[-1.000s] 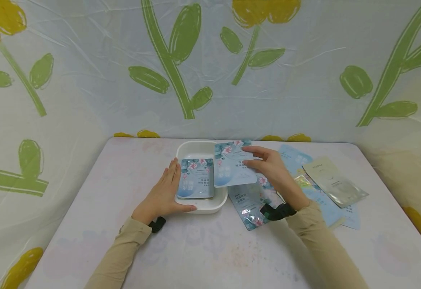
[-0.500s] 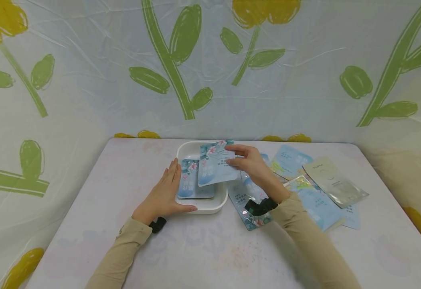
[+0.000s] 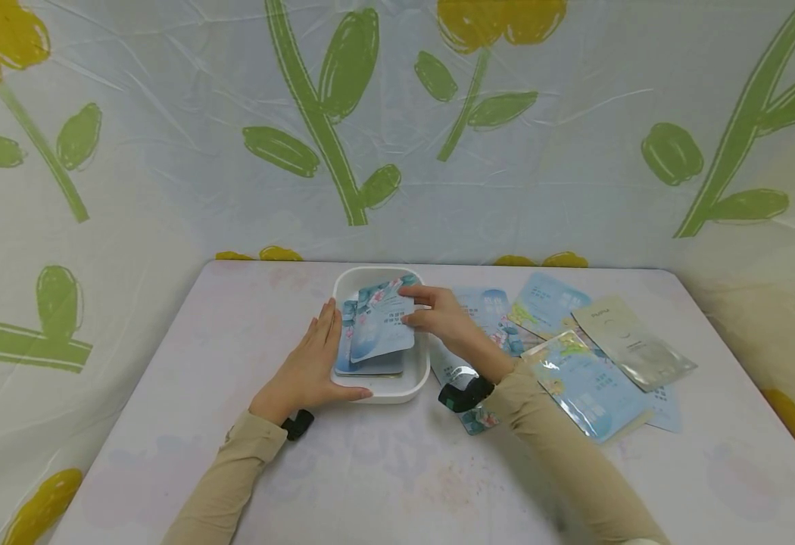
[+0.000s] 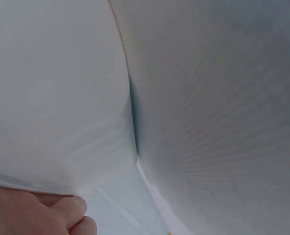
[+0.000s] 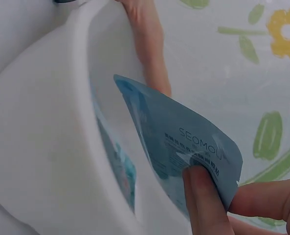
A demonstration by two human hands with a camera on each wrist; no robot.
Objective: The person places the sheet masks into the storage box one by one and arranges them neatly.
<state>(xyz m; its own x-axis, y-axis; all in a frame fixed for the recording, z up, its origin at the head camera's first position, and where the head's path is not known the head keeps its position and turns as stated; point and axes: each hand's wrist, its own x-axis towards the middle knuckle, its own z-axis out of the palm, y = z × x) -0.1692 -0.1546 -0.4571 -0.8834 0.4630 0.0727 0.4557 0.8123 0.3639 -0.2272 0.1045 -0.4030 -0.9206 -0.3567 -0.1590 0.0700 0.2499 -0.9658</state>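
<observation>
My right hand pinches the right edge of a blue sheet-mask sachet with pink flowers. The sachet is over the white plastic tray, slightly tilted, overlapping another flowered sachet that lies inside. In the right wrist view, the held sachet shows its printed back between thumb and fingers, above the tray rim. My left hand rests along the tray's left side, fingers straight, thumb on the front rim. Tray wall fills much of the left wrist view, fingertips at its edge.
Right of the tray, flowered sachets lie partly under my right forearm. Further right are several light-blue sachets, overlapped by a silvery beige sachet. A flower-printed cloth hangs behind the white table.
My right hand has moved left with its sachet, from beside the tray's right edge to over the sachet inside. My left hand has stayed at the tray.
</observation>
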